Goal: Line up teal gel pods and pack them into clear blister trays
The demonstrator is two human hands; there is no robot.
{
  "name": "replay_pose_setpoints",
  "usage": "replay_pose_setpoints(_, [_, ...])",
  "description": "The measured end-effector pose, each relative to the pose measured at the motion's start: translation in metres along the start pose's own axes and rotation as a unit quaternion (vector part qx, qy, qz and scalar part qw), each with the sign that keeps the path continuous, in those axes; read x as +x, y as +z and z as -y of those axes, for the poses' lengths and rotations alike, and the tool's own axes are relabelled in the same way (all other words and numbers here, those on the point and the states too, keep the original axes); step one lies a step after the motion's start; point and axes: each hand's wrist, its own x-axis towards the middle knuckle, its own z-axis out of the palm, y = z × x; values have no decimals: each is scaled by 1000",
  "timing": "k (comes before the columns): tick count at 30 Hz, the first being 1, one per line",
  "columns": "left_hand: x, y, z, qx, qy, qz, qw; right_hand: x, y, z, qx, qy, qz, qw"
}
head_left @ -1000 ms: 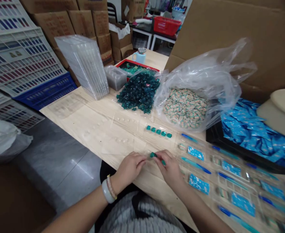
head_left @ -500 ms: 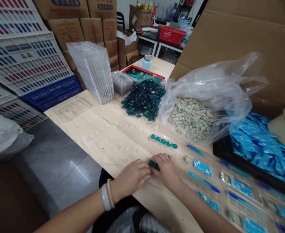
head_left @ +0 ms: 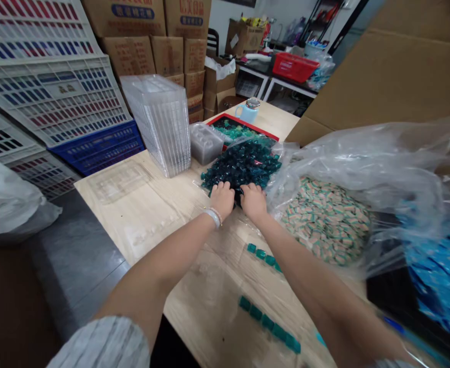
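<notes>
- Teal gel pods [head_left: 243, 166] lie in a loose heap on clear plastic, directly under both hands and spreading beyond them.
- Wooden table [head_left: 209, 301] runs beneath the hands and everything around them.
- Clear plastic bag [head_left: 362, 153] sits just right of the right hand [head_left: 253, 201], holding many striped sachets [head_left: 326, 220].
- Stack of clear trays [head_left: 158, 125] stands beyond and left of the left hand [head_left: 221, 198].
- Both hands lie palm down, side by side, pressed into the heap's near edge; whether they hold any pods cannot be told.
- Short row of pods [head_left: 261, 254] and longer row of pods [head_left: 268, 323] lie on the table, nearer the person than the hands, beside the right forearm.
- White bangle [head_left: 212, 218] circles the left wrist.
</notes>
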Motion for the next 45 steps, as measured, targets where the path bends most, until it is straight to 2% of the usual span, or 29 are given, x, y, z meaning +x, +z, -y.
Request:
replay_pose_setpoints(3, [-5,2,3,-17,23,8,1000,4,7,-9,-46,-37,17,998])
replay_pose_setpoints(6, [-9,-4,8,-83,22,-3,996,5,8,-17,-54,-57,30,996])
replay_pose_setpoints(8, [-9,-9,9,-166,-3,-25,986,9,8,-19,-57,-50,42,996])
replay_pose_setpoints(10, [-10,-14,7,-293,-63,-36,953,12,8,-20,-58,-44,54,996])
replay_pose_setpoints(11, [-11,-16,5,-372,-109,-30,921,12,8,-20,-58,-43,56,996])
replay_pose_setpoints(12, [-12,-18,3,-458,-159,-17,874,12,8,-21,-59,-43,54,996])
replay_pose_setpoints(14, [-18,-22,-2,-625,-246,22,740,11,8,-21,-63,-52,48,996])
replay_pose_setpoints(16, [-26,-26,-7,-745,-288,54,600,10,7,-21,-65,-73,48,994])
replay_pose_setpoints(17, [-30,-28,-9,-783,-295,62,545,10,7,-22,-64,-84,50,993])
replay_pose_setpoints(19, [-38,-31,-11,-824,-306,68,472,14,5,-22,-57,-96,55,992])
replay_pose_setpoints(22, [-46,-33,-10,-848,-326,66,412,16,1,-23,-40,-93,45,994])
replay_pose_setpoints(23, [-49,-34,-9,-850,-331,65,404,14,0,-22,-2,-81,24,996])
replay_pose_setpoints(25, [-53,-35,-6,-844,-328,62,419,3,-3,-20,144,-40,-31,988])
replay_pose_setpoints(26, [-55,-36,-6,-838,-320,62,438,-6,-5,-17,239,-18,-53,969])
replay_pose_setpoints(28, [-58,-37,-7,-826,-293,65,477,-30,-8,-9,405,12,-65,912])
replay_pose_setpoints(30, [-63,-38,-11,-827,-256,75,496,-55,-13,1,502,22,-54,863])
replay_pose_setpoints(31, [-66,-38,-14,-828,-243,78,500,-66,-15,6,526,26,-53,848])
replay_pose_setpoints(33, [-73,-38,-20,-826,-234,78,506,-85,-19,15,536,34,-62,841])
replay_pose_setpoints(36, [-87,-38,-25,-819,-252,82,509,-105,-24,24,518,29,-67,852])
replay_pose_setpoints(38, [-98,-38,-25,-820,-256,106,501,-115,-25,26,520,16,-55,852])
replay_pose_setpoints(42, [-113,-40,-26,-827,-251,160,477,-132,-23,21,531,14,-26,847])
replay_pose_setpoints(45, [-119,-44,-27,-827,-242,167,479,-139,-25,17,514,30,-14,857])
